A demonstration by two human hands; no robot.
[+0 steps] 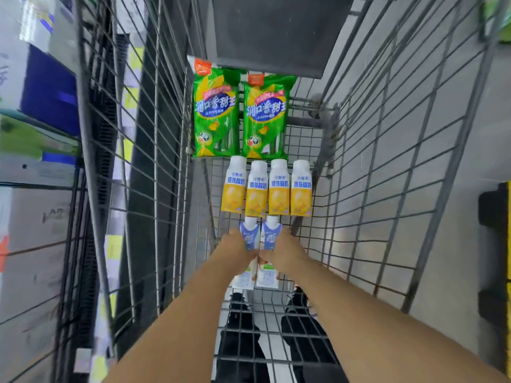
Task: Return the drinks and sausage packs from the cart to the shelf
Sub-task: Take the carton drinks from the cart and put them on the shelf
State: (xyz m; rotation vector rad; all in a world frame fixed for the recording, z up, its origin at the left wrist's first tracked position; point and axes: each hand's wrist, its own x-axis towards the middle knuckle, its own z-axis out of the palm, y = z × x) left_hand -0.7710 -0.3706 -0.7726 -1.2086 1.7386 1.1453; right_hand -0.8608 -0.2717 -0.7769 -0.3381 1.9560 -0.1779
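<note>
Head view: inside the wire cart (373, 189), the left hand (236, 251) and right hand (284, 252) each grip one of two blue-white cartons (250, 234), with four yellow bottles (266, 189) just beyond and two green sausage packs (240, 114) farther ahead.

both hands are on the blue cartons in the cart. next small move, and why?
Probably lift both straight up out of the cart. The left hand grips the left blue carton and the right hand grips the right blue carton, so the grasps look set. The yellow bottles lie just beyond, so rising clears them before swinging toward the shelf.
</note>
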